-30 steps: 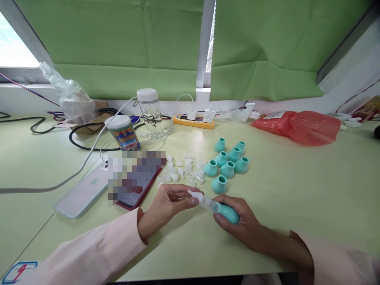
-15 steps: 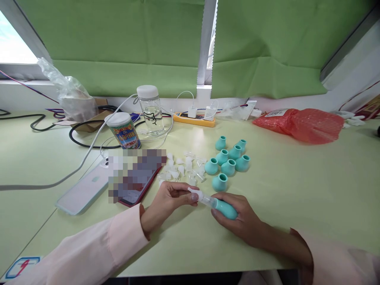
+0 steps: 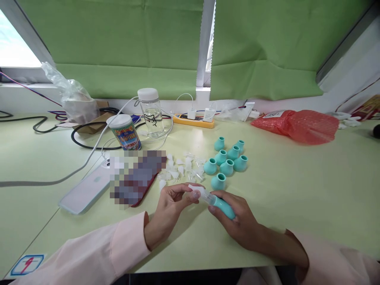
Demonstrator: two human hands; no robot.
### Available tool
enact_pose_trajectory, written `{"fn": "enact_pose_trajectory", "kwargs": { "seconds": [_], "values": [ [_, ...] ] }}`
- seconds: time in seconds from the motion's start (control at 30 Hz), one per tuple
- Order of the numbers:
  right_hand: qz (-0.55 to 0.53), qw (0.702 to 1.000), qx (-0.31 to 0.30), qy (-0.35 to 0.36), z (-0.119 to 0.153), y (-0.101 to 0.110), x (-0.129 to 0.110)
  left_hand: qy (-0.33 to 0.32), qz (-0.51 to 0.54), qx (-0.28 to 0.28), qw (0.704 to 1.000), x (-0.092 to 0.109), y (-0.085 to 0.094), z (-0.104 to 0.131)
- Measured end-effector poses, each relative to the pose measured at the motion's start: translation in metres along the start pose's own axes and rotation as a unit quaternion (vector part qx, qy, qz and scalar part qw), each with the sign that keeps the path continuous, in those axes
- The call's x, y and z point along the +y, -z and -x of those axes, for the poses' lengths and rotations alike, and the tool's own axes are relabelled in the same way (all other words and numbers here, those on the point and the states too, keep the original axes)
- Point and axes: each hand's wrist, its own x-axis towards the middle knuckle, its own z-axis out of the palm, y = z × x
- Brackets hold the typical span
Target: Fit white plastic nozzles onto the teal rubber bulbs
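Two hands on one piece, held in line just above the near part of the table (image 3: 184, 253). Right hand (image 3: 244, 222): fingers closed around the teal bulb (image 3: 225, 207), its rounded end tucked toward the palm. Left hand (image 3: 166, 211): thumb and fingers pinched shut on the white tip (image 3: 196, 190). Clear tube (image 3: 209, 198) bridges tip and bulb. All three read as one joined part; can't tell from here how deep either joint sits.

Just beyond: loose white and clear pieces (image 3: 181, 170) in a loose scatter, with eight teal bulbs (image 3: 218, 182) to their right, standing, necks open upward. Left of the scatter, dark phone (image 3: 139, 178), then pale phone (image 3: 86, 186).

Further back: printed canister (image 3: 127, 135), lidded bottle (image 3: 152, 116), yellow power strip (image 3: 192, 122) with white plugs in it, red bag (image 3: 311, 127) off right. Green blinds (image 3: 124, 47) behind everything.
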Motion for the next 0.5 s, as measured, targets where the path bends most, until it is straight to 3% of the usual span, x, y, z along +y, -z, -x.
{"fn": "enact_pose_trajectory", "kwargs": {
  "seconds": [0.23,0.37,0.43,0.5],
  "values": [
    [-0.086,0.994,-0.051,-0.040,-0.006,0.009,-0.008,-0.048,-0.068,-0.022,0.996,0.008,-0.004,0.000],
    [-0.141,0.985,-0.081,-0.059,-0.007,0.021,-0.007,-0.048,-0.194,-0.018,0.980,0.011,0.002,0.022],
    [-0.183,0.978,-0.077,-0.055,-0.005,0.030,-0.003,-0.086,-0.304,0.006,0.949,0.003,0.011,0.047],
    [-0.216,0.973,-0.065,-0.041,-0.002,0.039,0.004,-0.099,-0.498,-0.050,0.860,-0.012,0.021,0.076]
  ]
}}
